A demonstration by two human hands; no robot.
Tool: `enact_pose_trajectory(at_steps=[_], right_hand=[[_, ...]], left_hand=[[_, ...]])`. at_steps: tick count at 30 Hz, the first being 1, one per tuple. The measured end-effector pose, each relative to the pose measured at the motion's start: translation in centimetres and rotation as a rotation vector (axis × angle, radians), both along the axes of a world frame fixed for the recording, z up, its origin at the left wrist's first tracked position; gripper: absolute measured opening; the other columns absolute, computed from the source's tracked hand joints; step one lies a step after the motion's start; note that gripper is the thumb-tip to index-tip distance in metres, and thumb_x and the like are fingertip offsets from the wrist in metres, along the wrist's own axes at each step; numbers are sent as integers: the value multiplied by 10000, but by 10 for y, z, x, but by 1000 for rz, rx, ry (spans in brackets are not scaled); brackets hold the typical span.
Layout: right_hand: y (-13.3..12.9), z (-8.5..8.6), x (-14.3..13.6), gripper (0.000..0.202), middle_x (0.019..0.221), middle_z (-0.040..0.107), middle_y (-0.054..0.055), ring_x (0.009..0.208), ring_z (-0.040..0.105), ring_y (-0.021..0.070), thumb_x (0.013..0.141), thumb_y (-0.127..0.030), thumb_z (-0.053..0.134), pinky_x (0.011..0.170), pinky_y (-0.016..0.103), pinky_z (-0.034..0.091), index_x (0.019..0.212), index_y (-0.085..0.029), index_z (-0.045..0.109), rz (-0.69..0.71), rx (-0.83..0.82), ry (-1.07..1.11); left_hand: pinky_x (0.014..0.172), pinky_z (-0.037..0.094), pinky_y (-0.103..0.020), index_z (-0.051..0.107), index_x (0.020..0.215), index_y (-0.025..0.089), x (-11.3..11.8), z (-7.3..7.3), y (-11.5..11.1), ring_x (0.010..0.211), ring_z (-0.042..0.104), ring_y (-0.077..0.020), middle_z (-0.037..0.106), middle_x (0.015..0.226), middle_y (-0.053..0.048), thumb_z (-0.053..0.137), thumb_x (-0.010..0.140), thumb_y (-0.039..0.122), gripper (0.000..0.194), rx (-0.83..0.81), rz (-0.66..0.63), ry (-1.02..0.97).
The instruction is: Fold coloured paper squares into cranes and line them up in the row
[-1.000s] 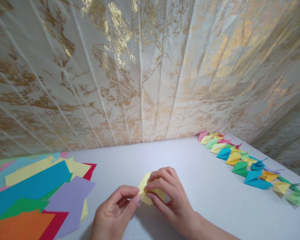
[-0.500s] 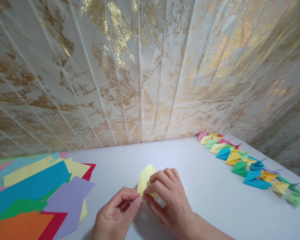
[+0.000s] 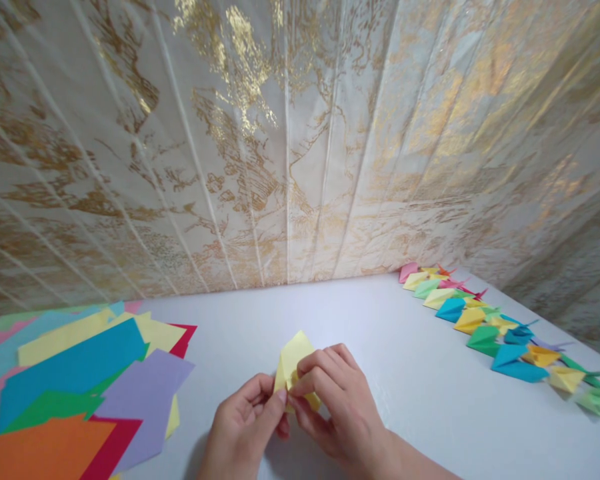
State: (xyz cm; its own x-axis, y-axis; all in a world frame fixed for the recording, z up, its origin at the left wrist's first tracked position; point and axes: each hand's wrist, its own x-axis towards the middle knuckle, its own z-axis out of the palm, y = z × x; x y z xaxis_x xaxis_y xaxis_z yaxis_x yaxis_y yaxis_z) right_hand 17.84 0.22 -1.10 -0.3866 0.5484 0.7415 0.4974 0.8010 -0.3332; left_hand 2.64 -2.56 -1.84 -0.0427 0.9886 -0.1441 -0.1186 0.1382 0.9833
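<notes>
A partly folded piece of pale yellow paper (image 3: 295, 353) is held between both hands at the lower middle, its pointed end facing away from me. My left hand (image 3: 250, 420) pinches its lower left edge between thumb and fingers. On the near right side, my right hand (image 3: 335, 400) grips the paper with thumb and index finger, the other fingers curled above. The fingertips of the two hands nearly meet at the paper's near end, and my right fingers hide part of its folds.
Overlapping coloured sheets, with a blue one (image 3: 75, 367) and a purple one (image 3: 143, 400), lie at the left. Folded paper figures, among them a blue one (image 3: 515, 363), line the white table's (image 3: 430, 420) right side. A gold-patterned curtain (image 3: 260, 220) hangs behind.
My left hand has moved slightly right and up, with its lower fingers now showing beneath the paper. Both hands still hold the paper. The whole view has shifted a little.
</notes>
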Motion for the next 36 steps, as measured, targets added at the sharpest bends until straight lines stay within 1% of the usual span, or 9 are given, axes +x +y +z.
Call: enact_pose_trajectory(at_steps=[5, 9, 12, 15, 18, 23, 26, 31, 36], right_hand=[[2, 0, 4, 109, 885, 679, 23, 756, 557, 157, 1005, -192, 519, 694, 300, 395, 980, -218, 621, 79, -75, 9], [3, -2, 5, 117, 898, 681, 22, 788, 540, 174, 992, -168, 544, 733, 305, 422, 973, -229, 643, 105, -126, 43], [2, -2, 6, 136, 921, 647, 33, 829, 527, 184, 967, -145, 561, 752, 311, 442, 960, -237, 661, 105, -172, 58], [2, -1, 8, 196, 1024, 603, 53, 946, 518, 202, 941, -100, 563, 807, 327, 469, 980, -250, 682, 105, -240, 50], [4, 1, 11, 238, 1177, 589, 56, 1080, 497, 224, 930, -86, 587, 912, 384, 465, 1029, -276, 690, 129, -264, -3], [9, 4, 15, 164, 1285, 616, 28, 1198, 486, 242, 925, -178, 657, 989, 424, 435, 1037, -292, 692, 141, -261, -53], [11, 4, 17, 121, 1278, 645, 22, 1249, 488, 230, 948, -219, 636, 1025, 421, 408, 1051, -272, 672, 180, -259, -67], [11, 4, 17, 164, 1215, 682, 6, 1227, 519, 215, 986, -220, 560, 1002, 410, 391, 1103, -284, 656, 201, -246, -69], [8, 5, 15, 230, 1185, 684, 18, 1193, 529, 223, 957, -156, 558, 976, 411, 378, 1135, -279, 638, 199, -225, -78]], left_hand=[[577, 451, -232, 690, 714, 170, -3, 0, 2, 554, 543, -141, 597, 573, 12, 777, 713, 546, 386, -30, -5, -37], [566, 440, -228, 682, 716, 171, -4, -1, 2, 543, 534, -135, 585, 556, 17, 789, 700, 542, 387, -42, -11, -39], [544, 424, -225, 668, 711, 173, -5, -1, 2, 519, 514, -127, 556, 533, 28, 784, 701, 546, 390, -55, -28, -32], [530, 399, -217, 650, 695, 177, -5, -1, 1, 510, 491, -118, 538, 529, 33, 757, 725, 550, 390, -72, -59, -48], [527, 371, -210, 643, 702, 177, -6, -1, 1, 515, 465, -111, 522, 532, 40, 745, 735, 547, 385, -105, -91, -75], [537, 368, -218, 657, 715, 176, -6, 0, 1, 529, 458, -118, 522, 542, 40, 794, 678, 539, 389, -79, -109, -54], [544, 381, -216, 688, 753, 173, -5, 2, 0, 543, 470, -121, 530, 568, 34, 798, 684, 541, 390, -48, -103, -30], [557, 394, -217, 706, 755, 171, -5, 4, 1, 554, 477, -123, 541, 580, 28, 800, 682, 563, 410, -36, -96, -24], [532, 358, -212, 705, 741, 162, -7, 2, 3, 534, 439, -108, 517, 567, 40, 809, 663, 586, 443, -58, -104, -46]])
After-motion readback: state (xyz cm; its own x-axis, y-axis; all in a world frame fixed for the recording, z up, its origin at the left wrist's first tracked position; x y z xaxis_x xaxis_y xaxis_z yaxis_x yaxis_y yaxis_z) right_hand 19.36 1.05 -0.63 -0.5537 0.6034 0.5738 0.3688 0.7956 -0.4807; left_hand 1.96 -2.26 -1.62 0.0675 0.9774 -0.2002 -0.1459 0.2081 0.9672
